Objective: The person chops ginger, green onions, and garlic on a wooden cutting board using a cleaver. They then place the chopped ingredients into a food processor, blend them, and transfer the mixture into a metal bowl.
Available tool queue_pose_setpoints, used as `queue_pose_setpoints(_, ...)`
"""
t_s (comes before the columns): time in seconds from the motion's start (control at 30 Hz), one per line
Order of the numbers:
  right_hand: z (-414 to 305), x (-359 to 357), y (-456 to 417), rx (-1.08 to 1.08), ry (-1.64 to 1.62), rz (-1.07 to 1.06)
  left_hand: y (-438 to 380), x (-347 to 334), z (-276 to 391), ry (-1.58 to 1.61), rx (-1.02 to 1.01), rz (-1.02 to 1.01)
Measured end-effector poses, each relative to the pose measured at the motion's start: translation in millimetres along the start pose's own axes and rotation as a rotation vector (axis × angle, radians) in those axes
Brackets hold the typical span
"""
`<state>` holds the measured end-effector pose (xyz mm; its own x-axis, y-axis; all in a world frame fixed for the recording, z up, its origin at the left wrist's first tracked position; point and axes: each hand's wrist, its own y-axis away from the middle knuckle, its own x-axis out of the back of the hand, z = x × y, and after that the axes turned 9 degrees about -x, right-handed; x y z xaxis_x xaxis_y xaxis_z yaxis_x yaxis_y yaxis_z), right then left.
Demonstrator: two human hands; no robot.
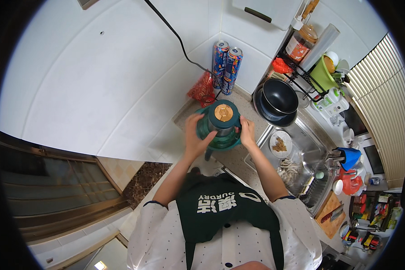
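A green transparent vessel with a dark green rim [222, 141] stands on the speckled counter near the corner, with a steel-sided, dark green lidded part [223, 116] bearing a gold-coloured disc at its top. My left hand [196, 135] is at its left side, fingers spread and thumb reaching across the front; motion blurs it, and whether it presses on the vessel is unclear. My right hand [247, 131] grips the dark green handle at the right side. Behind the vessel lie a red plastic packet [203, 89] and two tall patterned cans [232, 70].
Right of the vessel are stacked black pans [279, 97] and a steel sink [312, 148] holding a plate of food scraps [280, 144]. Farther right, a knife lies on a wooden cutting board [331, 216]. A black cable [175, 32] hangs down the white wall behind.
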<state>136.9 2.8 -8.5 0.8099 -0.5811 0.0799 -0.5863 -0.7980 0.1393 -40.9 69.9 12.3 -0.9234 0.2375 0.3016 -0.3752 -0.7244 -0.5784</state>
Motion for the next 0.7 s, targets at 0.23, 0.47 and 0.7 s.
queue_pose_setpoints(0.23,-2.9,-6.8,-1.9,0.021,0.036,0.057,-41.6,-33.0,-15.1,0.884,0.515,-0.046)
queue_pose_setpoints(0.47,-12.2,-14.1,8.0,0.01,0.003,0.121,-38.9,-34.2,-13.1,0.872,0.488,-0.07)
queue_pose_setpoints(0.7,-4.0,-14.3,-1.0,0.04,-0.029,0.107,-35.8,-34.2,-18.7,0.821,0.423,-0.051)
